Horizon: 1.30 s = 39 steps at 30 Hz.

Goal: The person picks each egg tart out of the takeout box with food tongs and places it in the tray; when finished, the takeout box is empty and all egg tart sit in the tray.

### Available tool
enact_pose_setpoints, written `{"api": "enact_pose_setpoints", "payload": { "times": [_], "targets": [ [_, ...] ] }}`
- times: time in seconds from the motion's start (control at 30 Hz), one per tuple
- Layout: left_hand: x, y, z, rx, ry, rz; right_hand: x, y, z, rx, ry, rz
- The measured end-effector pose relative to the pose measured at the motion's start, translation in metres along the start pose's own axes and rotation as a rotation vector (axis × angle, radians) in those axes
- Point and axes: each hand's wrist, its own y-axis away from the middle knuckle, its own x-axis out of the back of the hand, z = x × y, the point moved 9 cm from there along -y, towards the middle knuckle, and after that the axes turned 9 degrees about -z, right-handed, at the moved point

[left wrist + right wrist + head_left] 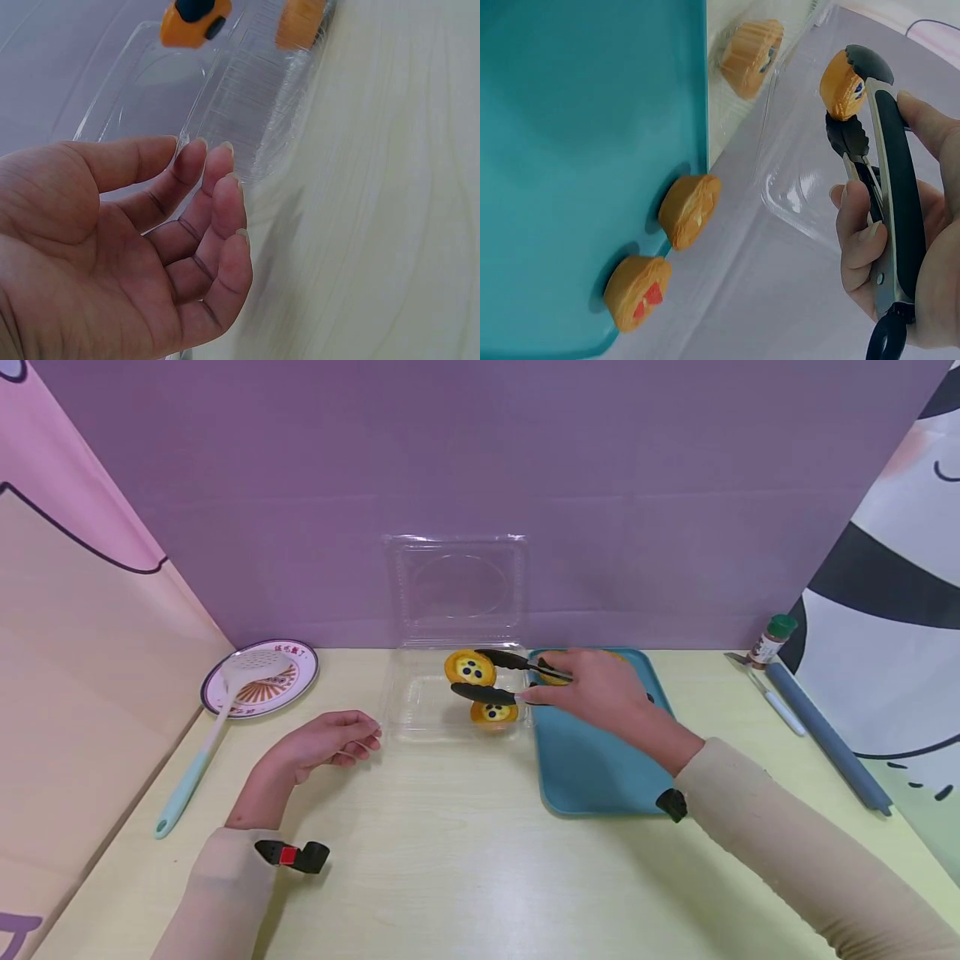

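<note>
My right hand [600, 689] grips black-tipped metal tongs [896, 195]. Between the tong tips is a small yellow tart [470, 668] with dark blue berry-like dots, over the clear plastic clamshell box [420, 706]. A second tart [495, 712] with similar dots sits in the box's right part, and the lid [461, 585] stands up behind. My left hand [330, 743] is just left of the box, its fingers loosely bent and nothing in them. In the left wrist view its fingertips overlap the box's edge.
Right of the box lies a blue tray [600, 768]; two tarts [690, 211] show at its far edge. At left, a slotted turner [198, 777] rests on a patterned plate [300, 685]. A green-capped jar [771, 643], a knife [780, 706] and a blue-grey roll [828, 739] are far right.
</note>
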Motion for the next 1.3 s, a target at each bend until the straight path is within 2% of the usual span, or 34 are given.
{"api": "enact_pose_setpoints", "payload": {
  "times": [0.4, 0.67, 1.0, 1.3],
  "targets": [
    [0.0, -0.002, -0.002, 0.002, -0.003, -0.002, 0.023, 0.028, 0.032, -0.045, 0.009, 0.059],
    [0.001, -0.002, -0.004, 0.01, 0.013, 0.008, 0.023, 0.043, 0.048, -0.063, 0.071, 0.056],
    [0.001, 0.0, -0.001, 0.004, 0.015, 0.002, 0.025, 0.057, 0.066, -0.122, 0.073, 0.04],
    [0.002, 0.0, -0.001, 0.008, 0.01, 0.003, 0.03, 0.064, 0.082, -0.12, 0.085, 0.062]
  ]
}}
